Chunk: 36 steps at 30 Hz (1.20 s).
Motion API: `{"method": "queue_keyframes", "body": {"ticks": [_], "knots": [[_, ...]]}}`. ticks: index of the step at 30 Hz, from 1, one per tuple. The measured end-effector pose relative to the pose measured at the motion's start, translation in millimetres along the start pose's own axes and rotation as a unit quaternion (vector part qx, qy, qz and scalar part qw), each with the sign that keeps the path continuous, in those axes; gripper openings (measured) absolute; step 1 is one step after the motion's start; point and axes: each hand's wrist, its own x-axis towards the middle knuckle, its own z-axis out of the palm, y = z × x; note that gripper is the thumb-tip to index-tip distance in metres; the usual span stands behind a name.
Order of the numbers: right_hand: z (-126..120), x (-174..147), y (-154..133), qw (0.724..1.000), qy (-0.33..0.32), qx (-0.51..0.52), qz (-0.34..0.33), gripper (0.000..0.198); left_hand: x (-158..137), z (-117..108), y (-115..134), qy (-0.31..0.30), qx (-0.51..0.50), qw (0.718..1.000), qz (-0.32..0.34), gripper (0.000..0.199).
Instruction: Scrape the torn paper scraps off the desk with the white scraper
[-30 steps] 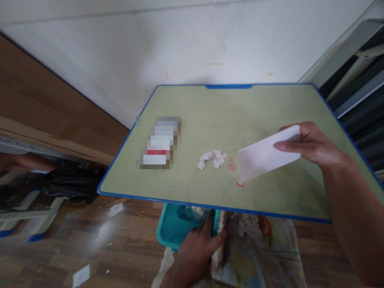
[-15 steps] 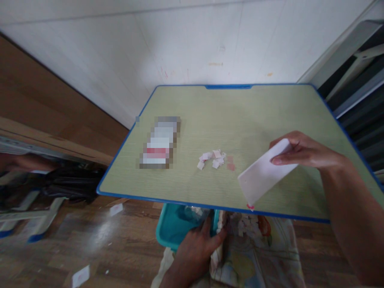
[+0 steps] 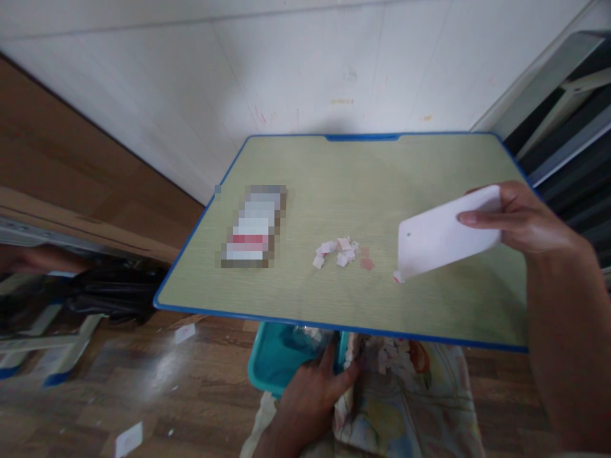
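My right hand (image 3: 520, 219) pinches a flat white scraper-like plate (image 3: 443, 232) with rounded corners and a small hole, thumb on top and fingers beneath. A scrap of paper with a red mark (image 3: 398, 277) is at the plate's lower left corner. Left of it, a small pile of torn whitish paper pieces (image 3: 344, 251) and pinkish bits (image 3: 366, 262) lie on the table (image 3: 372, 184). Below the front edge, my left hand (image 3: 312, 391) grips the right rim of a teal basin (image 3: 267, 372), fingers inside, thumb outside by a patterned cloth (image 3: 405, 413).
A blurred-out phone-like object (image 3: 252, 222) lies at the table's left. In the basin is a clear bag (image 3: 310, 337). Paper scraps (image 3: 128, 439) are on the wooden floor. A black bag (image 3: 114, 292) and another person's arm (image 3: 38, 261) show at far left. A white wall stands behind.
My right hand has moved up and to the right with the white plate, which now lies flatter and farther from the table's front edge. My left hand has stayed put.
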Motion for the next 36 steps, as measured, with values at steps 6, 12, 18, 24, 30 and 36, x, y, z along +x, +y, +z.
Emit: {"method": "queue_keyframes", "body": {"ticks": [6,12,18,24,30,36], "knots": [[3.1,4.1,1.4,0.998,-0.032,-0.045,0.027,0.015,0.4,2.0,-1.9,-0.003,-0.007,1.000,0.005,0.073],[16.6,3.1,-3.1,0.978,-0.185,-0.068,0.060,0.017,1.0,2.8,-2.1,-0.005,-0.005,1.000,0.004,0.073],[26.1,1.1,-4.7,0.965,-0.246,-0.064,0.066,0.012,1.8,1.2,-1.8,-0.004,0.003,1.000,0.006,0.074],[18.7,-0.7,2.1,0.954,-0.289,-0.074,0.040,0.009,1.3,2.5,-2.3,-0.009,0.003,1.000,0.003,0.072],[27.1,11.7,5.6,0.994,-0.019,0.102,0.013,0.011,1.6,1.5,-2.4,-0.015,0.008,1.000,0.008,0.069],[44.5,26.0,14.2,0.985,0.067,0.154,0.029,0.019,1.0,3.6,-3.1,-0.008,0.001,1.000,0.010,0.074]]}}
